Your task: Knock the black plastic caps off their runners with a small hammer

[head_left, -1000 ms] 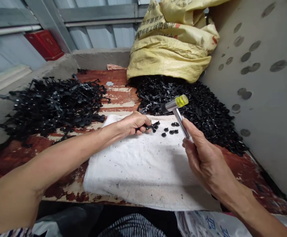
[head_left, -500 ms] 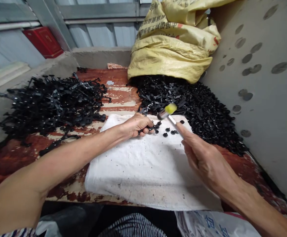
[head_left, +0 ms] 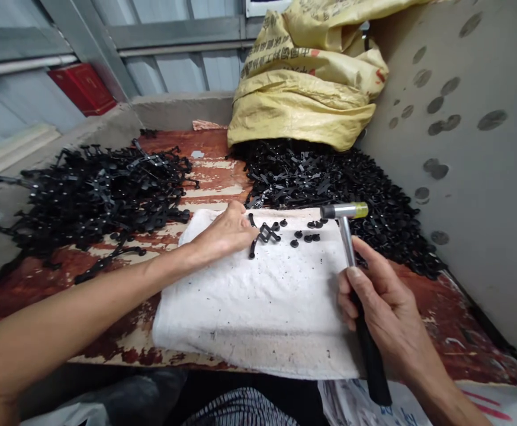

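Note:
My left hand [head_left: 222,232] rests on the far edge of a folded white cloth [head_left: 258,307], its fingers closed on a black plastic sprue piece [head_left: 262,234] that lies on the cloth. My right hand [head_left: 380,305] grips the black handle of a small hammer [head_left: 346,225] with a metal shaft and a yellow-tipped head, held upright over the cloth's right side. A few small black round parts [head_left: 305,235] lie loose on the cloth between the sprue piece and the hammer.
A tangled heap of black plastic frames [head_left: 93,189] lies on the worn red bench at the left. A pile of small black parts [head_left: 351,189] spills from a yellow woven sack [head_left: 307,89] at the back right. A grey wall [head_left: 471,148] runs along the right side.
The hammer swung down toward the black piece, then came back up and to the right. My left hand shifted the sprue piece slightly on the cloth.

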The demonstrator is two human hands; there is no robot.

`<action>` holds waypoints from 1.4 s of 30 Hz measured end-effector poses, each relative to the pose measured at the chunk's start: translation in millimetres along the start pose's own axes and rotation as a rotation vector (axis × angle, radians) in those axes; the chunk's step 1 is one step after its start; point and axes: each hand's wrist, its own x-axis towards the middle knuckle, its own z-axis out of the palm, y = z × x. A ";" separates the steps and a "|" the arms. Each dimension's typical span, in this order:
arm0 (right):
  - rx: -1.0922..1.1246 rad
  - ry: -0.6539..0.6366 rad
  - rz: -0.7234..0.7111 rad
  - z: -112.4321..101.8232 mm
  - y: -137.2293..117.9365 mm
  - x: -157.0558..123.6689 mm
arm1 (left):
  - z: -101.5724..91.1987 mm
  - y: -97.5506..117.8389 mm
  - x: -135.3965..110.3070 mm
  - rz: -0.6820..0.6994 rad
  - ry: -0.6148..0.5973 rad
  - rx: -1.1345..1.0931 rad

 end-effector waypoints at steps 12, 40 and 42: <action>0.156 0.032 0.000 -0.2 14.4 -4.8 | 3.5 14.8 28.7 0.360 -0.204 0.862; 0.227 0.028 0.015 -2.2 17.7 -2.1 | 20.3 7.7 49.9 -0.158 -0.265 -0.325; 0.234 0.032 0.013 -2.5 17.4 -2.1 | 20.3 7.8 50.2 -0.157 -0.279 -0.340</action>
